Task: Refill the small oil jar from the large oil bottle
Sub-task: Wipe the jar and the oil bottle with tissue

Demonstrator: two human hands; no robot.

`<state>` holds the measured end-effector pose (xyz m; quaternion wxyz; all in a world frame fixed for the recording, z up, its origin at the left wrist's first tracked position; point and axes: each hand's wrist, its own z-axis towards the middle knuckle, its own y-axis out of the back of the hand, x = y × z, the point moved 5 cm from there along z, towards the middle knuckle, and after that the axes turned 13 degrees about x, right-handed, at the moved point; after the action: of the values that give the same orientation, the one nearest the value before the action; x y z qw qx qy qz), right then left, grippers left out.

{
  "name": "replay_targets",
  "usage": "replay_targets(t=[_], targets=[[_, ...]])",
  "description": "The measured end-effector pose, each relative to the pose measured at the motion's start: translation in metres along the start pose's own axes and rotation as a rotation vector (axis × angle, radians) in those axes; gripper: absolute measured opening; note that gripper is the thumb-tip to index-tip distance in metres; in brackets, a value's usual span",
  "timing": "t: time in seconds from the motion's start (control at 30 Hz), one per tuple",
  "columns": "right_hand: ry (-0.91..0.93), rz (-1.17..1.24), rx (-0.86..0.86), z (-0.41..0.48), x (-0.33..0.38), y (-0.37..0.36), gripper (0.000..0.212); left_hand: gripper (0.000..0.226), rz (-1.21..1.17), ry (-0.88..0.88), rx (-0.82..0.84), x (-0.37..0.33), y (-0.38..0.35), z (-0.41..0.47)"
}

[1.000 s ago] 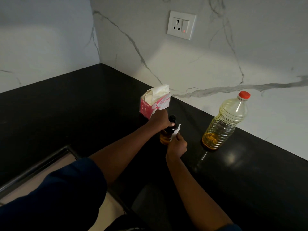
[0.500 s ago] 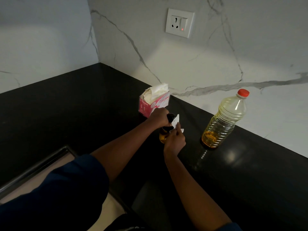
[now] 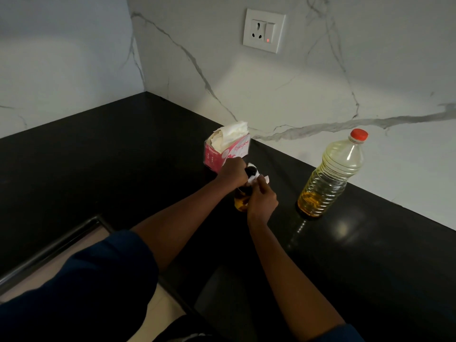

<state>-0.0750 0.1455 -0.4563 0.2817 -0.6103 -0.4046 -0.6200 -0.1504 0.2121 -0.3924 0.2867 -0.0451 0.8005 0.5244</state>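
The small oil jar (image 3: 240, 201) stands on the black counter (image 3: 123, 156), amber oil in its lower part and a dark cap (image 3: 251, 171) on top. My left hand (image 3: 233, 174) grips the jar's upper part from the left. My right hand (image 3: 262, 202) pinches a white tissue (image 3: 254, 179) and presses it against the jar's neck, just under the cap. The large oil bottle (image 3: 330, 176) with a red cap stands upright to the right, apart from both hands, roughly a third full.
A pink tissue box (image 3: 223, 150) with white tissue sticking out stands just behind the jar near the marble wall. A wall socket (image 3: 264, 30) sits above. A metal-edged recess (image 3: 61, 245) lies at the lower left of the counter.
My right hand has risen with the tissue from the jar's side up to its neck and cap. My left hand keeps its grip on the jar.
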Motion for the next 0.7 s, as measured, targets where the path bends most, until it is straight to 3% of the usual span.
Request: replay_targets(t=[0.1, 0.3, 0.7], targets=[[0.137, -0.152, -0.048, -0.014, 0.004, -0.001, 0.032, 0.027, 0.010, 0.017, -0.028, -0.001, 0.001, 0.000], [0.256, -0.222, -0.099, -0.020, 0.009, 0.001, 0.026, 0.024, 0.028, 0.026, -0.025, 0.000, 0.003, -0.001], [0.039, 0.044, -0.071, 0.002, -0.003, 0.008, 0.030, 0.033, -0.009, 0.024, -0.027, -0.001, -0.002, -0.003]])
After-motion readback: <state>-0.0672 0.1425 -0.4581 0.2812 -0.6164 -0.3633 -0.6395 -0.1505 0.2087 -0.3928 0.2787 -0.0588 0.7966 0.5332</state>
